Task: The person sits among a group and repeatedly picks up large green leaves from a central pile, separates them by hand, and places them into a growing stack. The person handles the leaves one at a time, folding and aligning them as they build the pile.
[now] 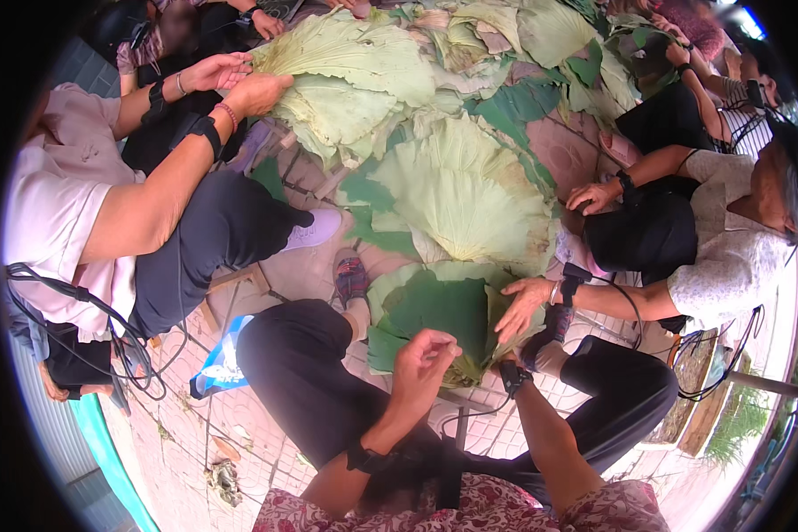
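Between my knees lies a lotus leaf [448, 312], dark green inside with a paler rim, its near edge bunched up. My left hand [424, 356] hovers over its near left part, thumb and fingers pinched together on something small and pale that I cannot make out. At the leaf's near right edge my right hand [509, 362] grips it from the side, most of its fingers hidden by the leaf. Another person's hand [523, 306] reaches in from the right, fingers spread, just above my right hand. A large pale green lotus leaf [465, 195] lies beyond.
On the left a person holds a pale leaf [355, 75] in both hands. More leaves [559, 31] pile up at the far side. A blue bag [223, 359] rests on the paving [266, 452] by my left knee. Cables [133, 346] hang beside the people.
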`<state>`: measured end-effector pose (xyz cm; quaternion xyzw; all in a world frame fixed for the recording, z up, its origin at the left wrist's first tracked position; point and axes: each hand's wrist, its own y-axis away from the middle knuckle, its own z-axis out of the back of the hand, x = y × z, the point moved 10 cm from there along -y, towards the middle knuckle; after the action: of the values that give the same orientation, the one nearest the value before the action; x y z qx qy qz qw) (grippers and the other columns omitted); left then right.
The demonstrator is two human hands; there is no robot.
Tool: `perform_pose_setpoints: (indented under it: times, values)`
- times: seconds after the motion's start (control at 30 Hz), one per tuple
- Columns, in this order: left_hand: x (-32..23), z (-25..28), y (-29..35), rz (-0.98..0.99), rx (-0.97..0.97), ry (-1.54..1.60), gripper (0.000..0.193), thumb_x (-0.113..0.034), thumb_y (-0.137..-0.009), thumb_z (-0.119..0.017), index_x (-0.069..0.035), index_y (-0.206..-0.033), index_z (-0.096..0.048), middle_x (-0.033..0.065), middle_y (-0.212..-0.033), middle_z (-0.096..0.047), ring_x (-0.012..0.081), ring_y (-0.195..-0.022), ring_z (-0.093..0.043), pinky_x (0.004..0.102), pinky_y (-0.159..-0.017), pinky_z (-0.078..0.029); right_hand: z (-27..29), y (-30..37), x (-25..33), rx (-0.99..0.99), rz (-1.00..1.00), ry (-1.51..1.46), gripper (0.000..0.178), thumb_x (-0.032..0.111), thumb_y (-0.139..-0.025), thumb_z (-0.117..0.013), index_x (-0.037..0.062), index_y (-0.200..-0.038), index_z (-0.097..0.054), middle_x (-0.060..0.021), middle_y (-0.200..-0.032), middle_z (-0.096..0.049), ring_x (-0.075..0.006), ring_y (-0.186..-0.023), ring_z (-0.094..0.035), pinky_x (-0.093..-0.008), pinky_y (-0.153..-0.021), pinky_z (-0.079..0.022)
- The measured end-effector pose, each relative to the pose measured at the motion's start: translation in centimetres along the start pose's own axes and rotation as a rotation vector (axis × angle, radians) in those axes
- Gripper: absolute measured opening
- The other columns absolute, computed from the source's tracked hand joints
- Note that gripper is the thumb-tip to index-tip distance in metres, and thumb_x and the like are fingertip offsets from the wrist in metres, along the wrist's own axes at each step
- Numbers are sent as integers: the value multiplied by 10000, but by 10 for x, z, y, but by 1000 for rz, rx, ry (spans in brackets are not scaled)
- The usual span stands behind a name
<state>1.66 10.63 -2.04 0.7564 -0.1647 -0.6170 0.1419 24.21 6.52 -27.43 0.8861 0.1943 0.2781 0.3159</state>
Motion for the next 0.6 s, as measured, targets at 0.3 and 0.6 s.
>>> perform_pose_setpoints:
  times: [0.3, 0.6]
  values:
    - [11, 46, -5, -40, -156, -17, 150, -113, -929, -626, -3, -1031, -611, 69, -954, -680, 143, -895, -661, 278, -724, -489, -4, 25, -11, 28, -170, -123, 562, 390, -940, -621, 53, -1369, -489, -141, -1443, -492, -310, -1345, -428, -482, -1081, -373]
    - [21, 50, -8, -17, -157, -106, 192, -158, -918, -632, -17, -1047, -627, 87, -960, -702, 176, -917, -691, 297, -765, -503, 19, 45, -14, 30, 271, 1951, 296, 260, -904, -627, 85, -1131, -700, -197, -1224, -599, -332, -1096, -608, -413, -989, -458]
